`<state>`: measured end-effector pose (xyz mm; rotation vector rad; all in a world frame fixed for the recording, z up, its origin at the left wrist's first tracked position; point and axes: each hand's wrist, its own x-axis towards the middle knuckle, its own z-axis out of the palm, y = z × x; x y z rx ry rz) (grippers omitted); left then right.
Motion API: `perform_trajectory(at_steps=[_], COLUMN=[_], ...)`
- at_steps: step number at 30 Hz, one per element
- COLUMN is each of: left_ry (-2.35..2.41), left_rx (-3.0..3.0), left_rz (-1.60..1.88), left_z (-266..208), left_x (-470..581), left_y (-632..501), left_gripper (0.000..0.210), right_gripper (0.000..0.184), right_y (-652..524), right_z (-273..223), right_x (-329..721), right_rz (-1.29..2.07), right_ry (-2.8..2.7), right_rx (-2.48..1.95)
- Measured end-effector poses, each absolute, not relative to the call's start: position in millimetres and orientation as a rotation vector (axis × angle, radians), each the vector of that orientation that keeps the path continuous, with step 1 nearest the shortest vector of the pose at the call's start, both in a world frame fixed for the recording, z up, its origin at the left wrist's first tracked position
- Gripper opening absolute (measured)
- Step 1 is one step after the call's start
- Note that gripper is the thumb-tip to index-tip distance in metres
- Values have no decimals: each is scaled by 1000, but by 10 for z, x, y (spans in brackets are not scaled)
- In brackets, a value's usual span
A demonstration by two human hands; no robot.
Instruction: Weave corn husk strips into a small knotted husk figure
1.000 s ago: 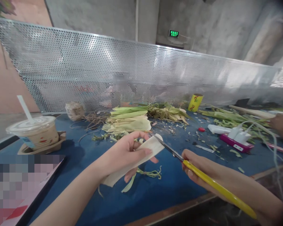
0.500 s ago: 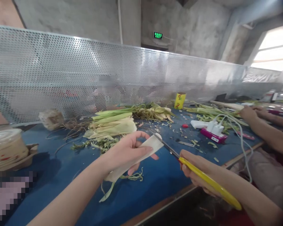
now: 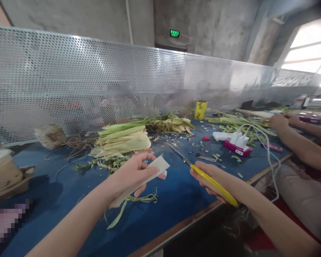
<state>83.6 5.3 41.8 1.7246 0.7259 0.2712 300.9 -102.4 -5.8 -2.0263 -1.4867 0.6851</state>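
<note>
A: Left hand point(image 3: 131, 172)?
B: Narrow grip, pinching a pale husk strip point(image 3: 159, 165) above the blue table point(image 3: 176, 210).
A: Right hand point(image 3: 216, 173)?
B: Grip wrapped round yellow-handled scissors point(image 3: 212, 184), blades near the strip but apart.
A: Nearby stuff?
B: Husk stack point(image 3: 120, 142) beyond the left hand, green strands point(image 3: 147, 197) just beside its fingers, purple power strip point(image 3: 237, 148) off right.
</note>
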Motion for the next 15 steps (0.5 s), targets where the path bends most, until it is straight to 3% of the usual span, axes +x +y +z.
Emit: perform_trajectory(at_steps=[7,15], left_ry=[849,793], left_rx=[1700,1701], left_rz=[311,416], left_z=[347,217], left_x=[657,474], left_y=[95,75], left_gripper=[33,32], right_gripper=[34,21], right_y=[-700,-514], right_z=[-21,33], right_x=[2941,2691], right_rz=[146,-133], right_ry=[-1718,-2019], right_rx=[-2522,-2399])
